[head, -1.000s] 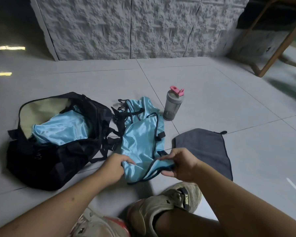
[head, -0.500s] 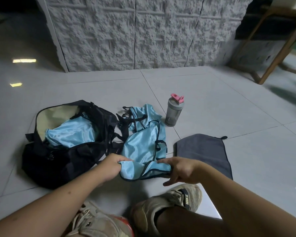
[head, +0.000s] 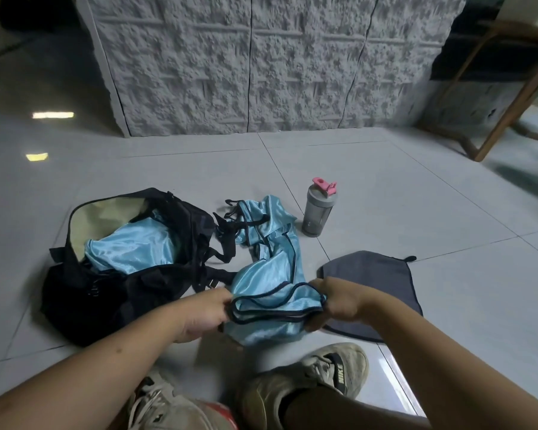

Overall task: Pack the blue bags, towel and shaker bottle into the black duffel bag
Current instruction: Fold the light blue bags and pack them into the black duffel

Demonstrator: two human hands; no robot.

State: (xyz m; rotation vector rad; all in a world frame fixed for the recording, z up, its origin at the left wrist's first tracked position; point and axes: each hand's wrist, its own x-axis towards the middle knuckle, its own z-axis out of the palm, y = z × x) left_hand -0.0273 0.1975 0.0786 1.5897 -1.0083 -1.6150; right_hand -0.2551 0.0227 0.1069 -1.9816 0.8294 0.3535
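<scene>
A shiny light-blue bag (head: 271, 287) with dark piping lies on the tiled floor in front of me, its near end lifted and folded. My left hand (head: 204, 311) grips its left corner and my right hand (head: 339, 301) grips its right corner. The black duffel bag (head: 115, 293) sits open at the left with another blue bag (head: 131, 246) inside it. A grey towel (head: 370, 277) lies flat at the right, partly under my right hand. The grey shaker bottle (head: 319, 209) with a pink lid stands upright behind the blue bag.
My two worn sneakers (head: 305, 377) rest on the floor just below the blue bag. A rough grey stone wall (head: 261, 72) rises behind. Wooden furniture legs (head: 507, 110) stand at the far right. Black straps (head: 227, 231) of the duffel trail between it and the blue bag.
Both hands have raised and folded the blue bag's near end, bunching it between them. The view has tilted up, so everything sits lower in the frame.
</scene>
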